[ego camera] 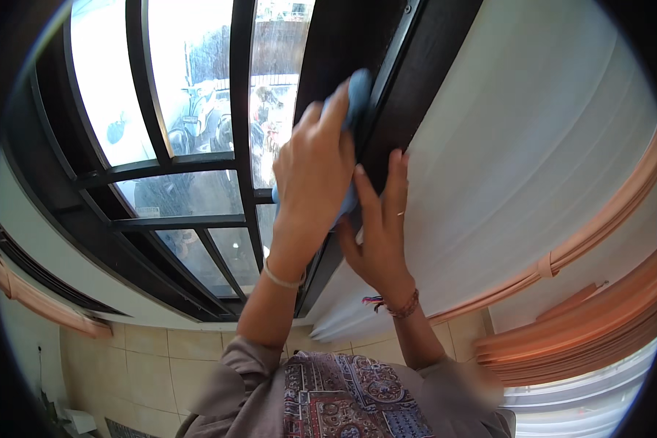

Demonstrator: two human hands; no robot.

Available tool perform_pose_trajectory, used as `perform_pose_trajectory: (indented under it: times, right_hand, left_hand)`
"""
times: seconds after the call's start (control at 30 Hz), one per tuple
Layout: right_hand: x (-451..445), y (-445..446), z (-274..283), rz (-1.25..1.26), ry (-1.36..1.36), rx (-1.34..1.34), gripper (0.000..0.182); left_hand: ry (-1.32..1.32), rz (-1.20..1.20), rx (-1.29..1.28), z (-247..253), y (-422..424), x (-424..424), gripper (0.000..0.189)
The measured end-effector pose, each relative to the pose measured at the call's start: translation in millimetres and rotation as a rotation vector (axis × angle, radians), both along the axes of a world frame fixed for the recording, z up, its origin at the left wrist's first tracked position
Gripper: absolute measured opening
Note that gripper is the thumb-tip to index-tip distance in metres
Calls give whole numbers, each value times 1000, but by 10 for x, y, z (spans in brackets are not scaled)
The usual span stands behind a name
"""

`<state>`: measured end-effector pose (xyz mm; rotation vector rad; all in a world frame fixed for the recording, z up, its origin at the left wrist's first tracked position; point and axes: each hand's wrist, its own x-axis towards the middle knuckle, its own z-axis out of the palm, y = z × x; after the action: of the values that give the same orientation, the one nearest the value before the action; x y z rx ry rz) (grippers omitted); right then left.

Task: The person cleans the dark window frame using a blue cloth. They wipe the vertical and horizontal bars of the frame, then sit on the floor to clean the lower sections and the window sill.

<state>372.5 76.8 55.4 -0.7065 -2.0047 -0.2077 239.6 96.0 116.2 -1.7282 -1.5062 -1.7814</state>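
Note:
My left hand (315, 175), with a pale band at the wrist, presses a blue cloth (359, 90) against the dark window frame (334, 49). Part of the cloth is bunched under the palm and hidden. To its right, my right hand (380, 219), wearing a ring and a braided bracelet, rests with fingers spread on the dark frame edge beside the white curtain. Its thumb side is close to the lower part of the cloth; whether it touches the cloth is unclear. Glass panes (189, 65) between dark bars lie left of my hands.
A sheer white curtain (487, 126) hangs at the right, bordered by an orange-pink curtain (591, 246). More orange drapery (569, 328) is at the lower right. Parked motorcycles (200, 115) show through the glass. Tiled floor (148, 356) lies below, with a white object (80, 420) at lower left.

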Motion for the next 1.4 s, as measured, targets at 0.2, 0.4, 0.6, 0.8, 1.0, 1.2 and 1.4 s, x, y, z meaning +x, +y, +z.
perform_pose_trajectory:
  times: [0.2,0.4,0.6,0.8,1.0,1.2,1.4]
  right_hand:
    - [-5,15,-123,30,-44,-45,68]
    - [-59,48,-241,76,30,73,66]
    - [-20,58,-376,58,67,85,56]
    - [141,197,-43,44,316,341,48]
    - [212,369,38,-113,309,278,43]
    - [211,406,-106,14,343,334,37]
    - [299,498,-53,9,394,345,35]
  left_hand:
    - [58,-69,-19,134,2,-201,45]
    - [81,17,45,367,218,-141,46]
    - [242,12,-466,-75,45,-252,46]
    - [-93,-119,27,389,-399,-14,41]
    - [332,150,179,337,-328,470,42]
    - [263,221,388,67,-214,425,44]
    - [283,233,443,437,-85,468,44]
